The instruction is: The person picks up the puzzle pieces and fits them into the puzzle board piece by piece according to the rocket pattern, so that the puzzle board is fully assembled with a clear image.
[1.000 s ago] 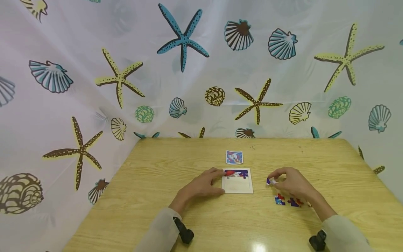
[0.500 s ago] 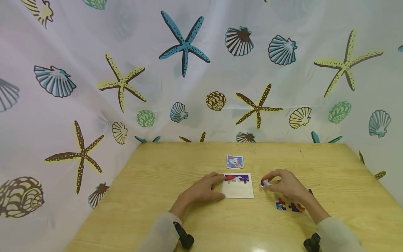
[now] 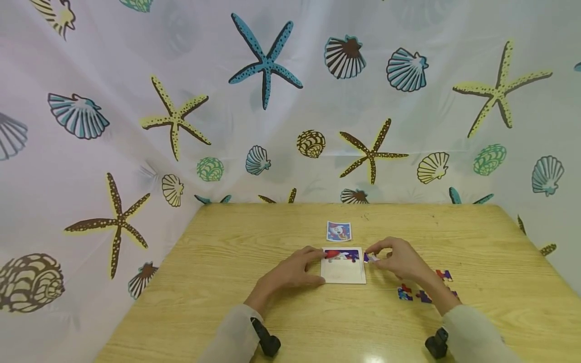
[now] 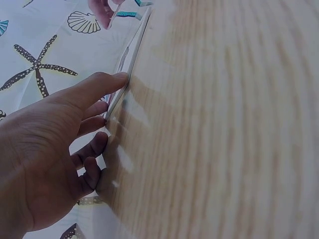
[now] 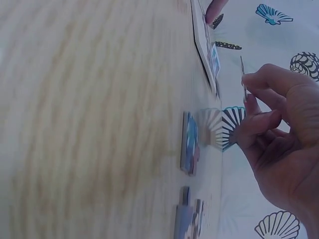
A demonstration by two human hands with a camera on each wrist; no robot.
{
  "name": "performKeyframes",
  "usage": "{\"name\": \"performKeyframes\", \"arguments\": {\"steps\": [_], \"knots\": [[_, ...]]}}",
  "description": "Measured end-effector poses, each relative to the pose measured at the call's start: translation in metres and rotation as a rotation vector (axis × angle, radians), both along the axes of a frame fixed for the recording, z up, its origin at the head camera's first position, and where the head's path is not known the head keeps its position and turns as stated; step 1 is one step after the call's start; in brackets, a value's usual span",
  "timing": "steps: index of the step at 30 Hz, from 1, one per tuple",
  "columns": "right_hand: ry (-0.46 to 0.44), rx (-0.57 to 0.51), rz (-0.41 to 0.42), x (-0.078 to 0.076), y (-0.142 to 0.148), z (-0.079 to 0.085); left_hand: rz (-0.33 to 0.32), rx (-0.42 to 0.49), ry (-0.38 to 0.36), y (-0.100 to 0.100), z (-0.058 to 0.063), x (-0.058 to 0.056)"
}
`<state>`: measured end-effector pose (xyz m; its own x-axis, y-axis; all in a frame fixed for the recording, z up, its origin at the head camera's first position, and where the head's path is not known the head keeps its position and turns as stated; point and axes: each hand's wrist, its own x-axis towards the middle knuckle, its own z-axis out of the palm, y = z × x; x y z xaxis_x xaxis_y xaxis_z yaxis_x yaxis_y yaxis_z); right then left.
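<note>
A white puzzle tray (image 3: 342,275) lies on the table, with a few joined red, white and purple puzzle pieces (image 3: 341,255) along its far edge. My left hand (image 3: 292,269) rests at the tray's left side, index finger near the far corner and thumb at the near corner. Between thumb and index finger, my right hand (image 3: 399,259) pinches a purple and white puzzle piece (image 3: 366,257) close by the tray's right edge. In the right wrist view this piece (image 5: 243,74) appears edge-on, raised above the table.
Several loose puzzle pieces (image 3: 405,292) lie right of the tray, some partly hidden by my right forearm. A small picture card (image 3: 339,231) of a white cartoon animal lies beyond the tray. A curtain (image 3: 290,121) with starfish and shells borders the wooden table (image 3: 254,227).
My right hand has moved left with the pinched puzzle piece, up to the tray's right edge. More loose pieces show behind the forearm. My left hand stays at the tray.
</note>
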<state>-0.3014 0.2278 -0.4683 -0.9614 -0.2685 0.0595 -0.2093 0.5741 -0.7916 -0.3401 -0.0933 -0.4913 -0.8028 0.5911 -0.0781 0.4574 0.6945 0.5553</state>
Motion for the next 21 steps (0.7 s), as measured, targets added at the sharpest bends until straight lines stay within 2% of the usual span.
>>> {"name": "performKeyframes", "arguments": {"steps": [5, 12, 21], "knots": [[-0.032, -0.046, 0.004, -0.001, -0.008, -0.001, -0.007, -0.001, 0.006, 0.000, -0.001, 0.000], [0.054, 0.000, 0.037, -0.007, -0.021, -0.009, -0.008, -0.010, 0.009, 0.001, 0.000, 0.001], [0.075, -0.010, 0.070, -0.013, -0.038, -0.014, 0.015, -0.008, -0.014, 0.001, 0.000, 0.000]]}}
